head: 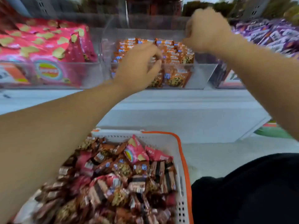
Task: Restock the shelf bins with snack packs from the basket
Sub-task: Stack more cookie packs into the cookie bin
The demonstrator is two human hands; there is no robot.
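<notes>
A clear middle shelf bin (203, 75) holds rows of orange cookie packs (176, 52). My left hand (137, 68) reaches into the front of this bin with its fingers curled among the packs; whether it grips one is hidden by blur. My right hand (208, 31) is over the bin's back right, fingers curled down at the packs there. Below, a white basket with an orange rim (182, 152) is heaped with mixed snack packs (123, 173), brown cookie packs and several pink ones.
A clear bin of pink chip bags (48, 50) stands to the left, a bin of purple packs (271, 34) to the right. The white shelf ledge (178, 101) runs below the bins. My dark-clothed leg (252, 188) is at the lower right.
</notes>
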